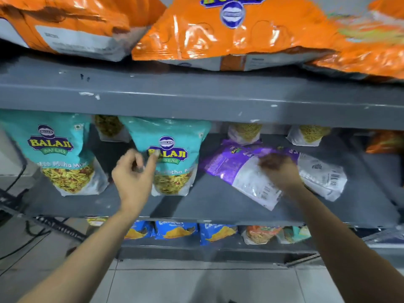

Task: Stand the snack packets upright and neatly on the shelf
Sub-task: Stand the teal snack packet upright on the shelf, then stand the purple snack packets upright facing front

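Blurring right hand on purple packet, grip unclear | left hand fingers loosely apart

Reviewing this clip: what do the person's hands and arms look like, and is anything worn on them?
Both forearms are bare up to the frame's lower edge, with no sleeves in view. The left hand and right hand show no gloves, watch or bracelets. The right hand is motion-blurred, so rings cannot be ruled out.

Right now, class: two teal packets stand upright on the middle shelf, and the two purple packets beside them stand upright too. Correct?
Not quite. The head view shows the purple packets lying flat on the middle shelf; only the teal packets stand upright.
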`<state>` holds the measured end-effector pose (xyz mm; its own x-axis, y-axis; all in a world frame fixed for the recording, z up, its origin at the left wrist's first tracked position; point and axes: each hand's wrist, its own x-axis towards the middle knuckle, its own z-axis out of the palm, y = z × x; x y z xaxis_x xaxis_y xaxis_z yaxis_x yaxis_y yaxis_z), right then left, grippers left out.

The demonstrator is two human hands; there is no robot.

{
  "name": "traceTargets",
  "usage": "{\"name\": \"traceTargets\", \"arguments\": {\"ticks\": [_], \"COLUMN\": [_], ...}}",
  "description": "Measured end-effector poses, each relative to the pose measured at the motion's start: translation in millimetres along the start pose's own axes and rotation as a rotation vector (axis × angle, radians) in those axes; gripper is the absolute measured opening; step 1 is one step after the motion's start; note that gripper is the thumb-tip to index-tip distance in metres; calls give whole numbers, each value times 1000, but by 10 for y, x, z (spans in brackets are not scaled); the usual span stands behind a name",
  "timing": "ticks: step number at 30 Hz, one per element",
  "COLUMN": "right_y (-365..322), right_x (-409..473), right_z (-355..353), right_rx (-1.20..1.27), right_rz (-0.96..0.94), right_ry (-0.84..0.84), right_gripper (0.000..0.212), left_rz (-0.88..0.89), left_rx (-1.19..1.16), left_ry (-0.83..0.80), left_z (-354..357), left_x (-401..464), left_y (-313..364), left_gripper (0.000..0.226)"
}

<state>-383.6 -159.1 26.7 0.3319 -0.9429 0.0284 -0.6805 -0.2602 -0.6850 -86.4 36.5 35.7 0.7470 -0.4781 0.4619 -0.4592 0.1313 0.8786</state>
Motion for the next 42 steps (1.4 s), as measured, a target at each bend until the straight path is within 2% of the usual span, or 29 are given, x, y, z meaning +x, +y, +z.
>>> {"name": "traceTargets", "arguments": {"ticks": [1, 3, 6, 8, 10, 11, 12, 14, 16, 17, 19, 21, 23, 25, 26, 28, 30, 31, 37, 39, 42], "right_y": [102, 258, 386, 449, 545, 564, 582, 688, 828, 811, 797, 854, 914, 917, 929, 948, 945, 941, 850, 921, 932], "right_x": [-22, -28, 98, 158, 243, 270, 298, 391, 494, 471, 384, 300, 225, 148, 120, 104, 142, 189, 371, 374, 385], "right_z": [-70, -171, -256, -282, -313, -347, -368, -362, -344, -379, -440, -464, -450, -460, -470, -517, -538, -524, -217, -135, -143], "right_rx": [-140, -259, -345, -413, -325, -259, -194, -90, -8, 8, 61, 215, 405, 534, 594, 708, 776, 781, 547, 552, 573], "right_rz": [-44, -136, -111, -84, 1, 63, 108, 168, 195, 211, 259, 325, 354, 335, 305, 185, 92, 58, -22, -19, -38], "right_ry": [30, -22, -78, -185, -284, -339, -390, -436, -485, -523, -650, -778, -794, -774, -782, -828, -788, -729, -365, -330, -364], "right_gripper": [8, 13, 38, 39, 47, 57, 72, 106, 124, 124, 105, 82, 68, 47, 44, 70, 93, 96, 69, 67, 62], "left_rz": [-7, -25, -119, -411, -837, -995, -1081, -1127, -1108, -1098, -1074, -1021, -952, -871, -834, -751, -656, -604, -369, -323, -257], "left_rx": [-3, 12, 33, 17, -40, -95, -145, -210, -228, -232, -271, -321, -347, -333, -319, -272, -216, -195, -71, -19, 66], "left_ry": [-24, -92, -305, -438, -536, -570, -573, -502, -442, -430, -401, -369, -352, -345, -348, -367, -390, -401, -450, -481, -525], "left_z": [86, 328, 872, 1279, 1633, 1781, 1913, 2109, 2193, 2200, 2158, 2104, 2044, 1970, 1932, 1868, 1854, 1868, 2037, 2041, 2001], "left_x": [-146, -437, -806, -999, -1129, -1161, -1174, -1191, -1269, -1337, -1508, -1661, -1766, -1829, -1850, -1819, -1680, -1570, -946, -860, -798], "left_y": [38, 110, 154, 143, 170, 194, 197, 223, 256, 271, 306, 316, 305, 329, 342, 384, 413, 410, 175, 104, 39], "left_gripper": [51, 50, 49, 44, 44, 46, 49, 59, 61, 58, 48, 40, 40, 50, 54, 54, 51, 51, 43, 42, 33]}}
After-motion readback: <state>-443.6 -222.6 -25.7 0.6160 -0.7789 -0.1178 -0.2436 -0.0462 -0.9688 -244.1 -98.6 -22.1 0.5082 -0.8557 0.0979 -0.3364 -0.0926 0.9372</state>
